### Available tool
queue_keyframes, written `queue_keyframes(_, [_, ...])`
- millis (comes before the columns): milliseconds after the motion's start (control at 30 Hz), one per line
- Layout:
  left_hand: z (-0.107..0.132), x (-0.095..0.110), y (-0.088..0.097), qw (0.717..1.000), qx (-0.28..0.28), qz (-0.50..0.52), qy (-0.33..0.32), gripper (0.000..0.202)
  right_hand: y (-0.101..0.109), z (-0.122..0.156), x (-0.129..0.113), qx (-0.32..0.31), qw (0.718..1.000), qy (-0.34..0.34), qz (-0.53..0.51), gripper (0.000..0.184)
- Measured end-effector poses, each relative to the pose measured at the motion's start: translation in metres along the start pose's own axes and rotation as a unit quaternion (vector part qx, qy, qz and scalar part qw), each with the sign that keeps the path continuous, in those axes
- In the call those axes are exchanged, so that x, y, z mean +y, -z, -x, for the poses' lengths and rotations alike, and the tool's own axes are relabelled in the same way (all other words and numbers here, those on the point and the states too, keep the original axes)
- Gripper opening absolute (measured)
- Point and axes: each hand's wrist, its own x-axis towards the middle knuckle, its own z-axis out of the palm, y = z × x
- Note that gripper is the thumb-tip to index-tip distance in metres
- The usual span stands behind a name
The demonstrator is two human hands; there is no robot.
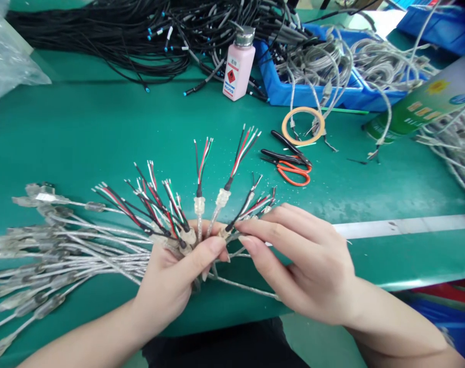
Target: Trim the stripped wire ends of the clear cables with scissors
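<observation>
My left hand (182, 271) is closed round a bundle of clear-jacketed cables (117, 260), thumb on top. Their ends fan out upward into stripped black, red, white and green wires (151, 204). Two cable ends stand apart from the rest, each with a translucent strain relief (223, 197). My right hand (297, 260) has thumb and forefinger pinched together at the black base of one cable's wires (234, 220), just above the left thumb. Further wire ends (261, 204) show behind the right fingers. Translucent connectors (28, 240) trail off to the left.
Orange-handled scissors (293, 174) and black-handled pliers (289, 148) lie beyond my hands, near a tape roll (303, 126). Behind stand a pink bottle (238, 66), blue bins (312, 92) of cables, and a green spray can (420, 107). Black cables (102, 30) cover the back left.
</observation>
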Motion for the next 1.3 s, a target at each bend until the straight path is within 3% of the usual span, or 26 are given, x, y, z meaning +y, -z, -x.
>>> queue_keyframes(833, [0.0002, 0.0033, -0.0021, 1.000, 0.015, 0.011, 0.024, 0.014, -0.0022, 0.0030, -0.0001, 0.018, 0.996, 0.014, 0.092, 0.014])
queue_keyframes(1300, [0.0008, 0.0024, -0.0016, 1.000, 0.020, 0.006, 0.021, 0.011, -0.0008, 0.0019, -0.0002, -0.001, 0.999, 0.009, 0.038, 0.011])
